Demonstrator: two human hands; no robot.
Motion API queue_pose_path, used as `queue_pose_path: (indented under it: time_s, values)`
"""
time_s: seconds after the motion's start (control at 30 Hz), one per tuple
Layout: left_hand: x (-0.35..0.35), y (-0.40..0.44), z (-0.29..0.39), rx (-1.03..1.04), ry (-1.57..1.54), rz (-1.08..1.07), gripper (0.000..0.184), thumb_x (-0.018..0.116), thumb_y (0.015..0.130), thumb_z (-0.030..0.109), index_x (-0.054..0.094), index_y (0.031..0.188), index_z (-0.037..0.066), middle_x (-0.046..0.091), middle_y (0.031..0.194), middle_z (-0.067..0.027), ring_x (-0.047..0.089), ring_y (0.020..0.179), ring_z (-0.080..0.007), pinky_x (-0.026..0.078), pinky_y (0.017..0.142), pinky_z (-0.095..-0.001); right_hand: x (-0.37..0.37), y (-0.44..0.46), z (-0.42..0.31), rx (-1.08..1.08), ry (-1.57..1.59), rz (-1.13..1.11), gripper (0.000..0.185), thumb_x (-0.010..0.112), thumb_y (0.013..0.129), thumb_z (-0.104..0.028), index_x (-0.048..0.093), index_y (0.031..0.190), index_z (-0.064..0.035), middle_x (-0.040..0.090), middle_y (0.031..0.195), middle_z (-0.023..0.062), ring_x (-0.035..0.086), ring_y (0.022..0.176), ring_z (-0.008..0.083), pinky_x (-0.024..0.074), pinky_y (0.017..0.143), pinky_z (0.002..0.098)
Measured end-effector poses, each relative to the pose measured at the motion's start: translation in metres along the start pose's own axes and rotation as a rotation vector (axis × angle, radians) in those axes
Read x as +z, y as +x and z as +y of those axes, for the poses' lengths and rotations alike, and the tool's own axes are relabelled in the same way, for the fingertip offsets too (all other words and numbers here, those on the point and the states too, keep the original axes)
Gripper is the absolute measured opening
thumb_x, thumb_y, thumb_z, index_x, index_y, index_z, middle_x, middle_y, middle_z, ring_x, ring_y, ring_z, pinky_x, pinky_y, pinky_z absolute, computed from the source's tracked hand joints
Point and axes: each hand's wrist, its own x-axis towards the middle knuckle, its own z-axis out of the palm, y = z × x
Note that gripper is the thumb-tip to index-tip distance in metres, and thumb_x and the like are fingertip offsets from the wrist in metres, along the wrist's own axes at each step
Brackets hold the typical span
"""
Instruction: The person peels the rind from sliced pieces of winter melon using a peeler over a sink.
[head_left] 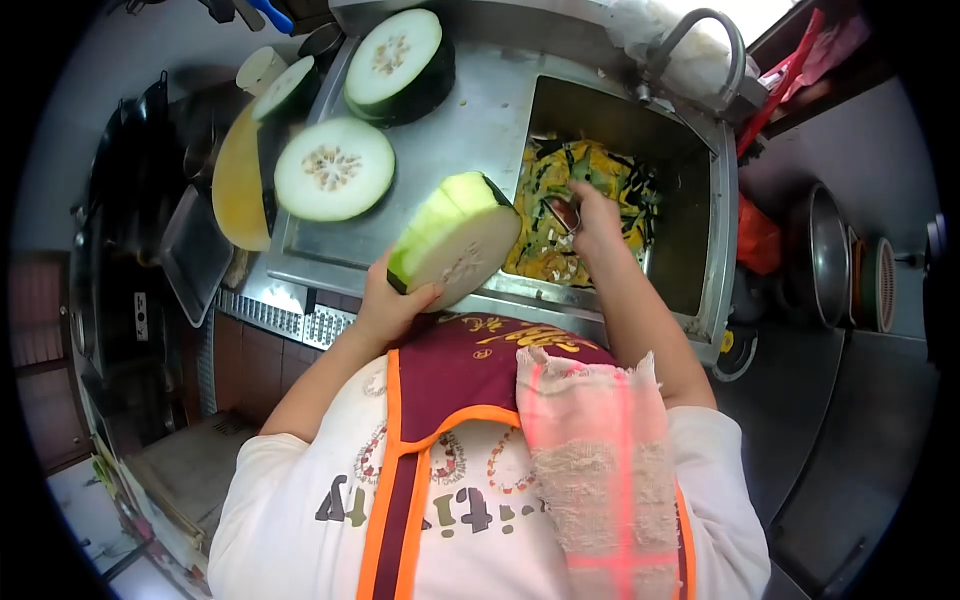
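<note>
Bright white light enters at the top right, by the window (745,18), washing it out. The steel counter (440,135) carries soft glare; the sink (685,215) is shadowed. Fisheye curvature bends the edges, and all 4 corners are black.

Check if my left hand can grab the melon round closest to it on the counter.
Probably not right now: the left hand is holding the partly peeled melon. Only bare counter seems to separate that hand from the melon round, so letting go might suffice.
</note>
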Motion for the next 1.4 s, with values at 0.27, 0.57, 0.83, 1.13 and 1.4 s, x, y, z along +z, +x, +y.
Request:
queue_pose_path:
  time_s: [0.27, 0.57, 0.83, 1.13, 1.4]
  values:
    - [0.003, 0.010, 0.005, -0.007, -0.015, -0.033, 0.054, 0.071, 0.066, 0.011, 0.051, 0.116, -0.001, 0.061, 0.103, -0.0085, 0.054, 0.094, -0.0153, 0.043, 0.086, -0.0304, 0.084, -0.069, -0.016, -0.182, 0.032, -0.323, 0.033, 0.065, 0.074, -0.010, 0.048, 0.098, 0.0043, 0.054, 0.077, 0.0083, 0.055, 0.062, 0.0157, 0.0445, 0.061, 0.0277]
    - [-0.005, 0.004, 0.006, 0.053, 0.107, -0.114, 0.050, 0.072, 0.066, 0.011, 0.054, 0.112, 0.001, 0.062, 0.100, -0.0088, 0.057, 0.091, -0.0160, 0.045, 0.084, -0.0311, 0.018, 0.012, 0.008, 0.092, 0.001, 0.021, 0.014, 0.060, 0.082, -0.011, 0.054, 0.087, 0.0013, 0.059, 0.084, 0.0145, 0.061, 0.067, 0.0227, 0.0542, 0.061, 0.0296]
    - [0.000, 0.052, 0.055, 0.268, 0.334, -0.402, 0.042, 0.074, 0.058, -0.001, 0.063, 0.097, 0.004, 0.061, 0.091, -0.0089, 0.058, 0.088, -0.0241, 0.044, 0.082, -0.0321, 0.053, -0.087, -0.042, -0.015, -0.282, -0.498, 0.021, 0.059, 0.083, -0.014, 0.052, 0.097, -0.0003, 0.059, 0.067, 0.0085, 0.064, 0.070, 0.0206, 0.0491, 0.063, 0.0273]
    - [0.018, 0.039, 0.052, 0.007, 0.332, 0.097, 0.063, 0.071, 0.071, 0.021, 0.043, 0.123, -0.002, 0.047, 0.113, -0.0163, 0.054, 0.097, -0.0258, 0.045, 0.086, -0.0331, 0.051, -0.117, -0.015, -0.035, 0.092, -0.193, 0.017, 0.057, 0.083, -0.015, 0.047, 0.092, -0.0045, 0.055, 0.069, 0.0067, 0.053, 0.065, 0.0156, 0.0434, 0.064, 0.0280]
    - [0.038, 0.016, 0.060, 0.005, 0.566, 0.044, 0.095, 0.073, 0.066, 0.029, 0.020, 0.134, -0.010, 0.039, 0.117, -0.0285, 0.045, 0.109, -0.0403, 0.039, 0.095, -0.0400, 0.063, -0.106, 0.017, -0.256, 0.126, -0.169, 0.025, 0.056, 0.085, -0.012, 0.040, 0.102, -0.0032, 0.054, 0.069, 0.0063, 0.051, 0.062, 0.0124, 0.0395, 0.063, 0.0251]
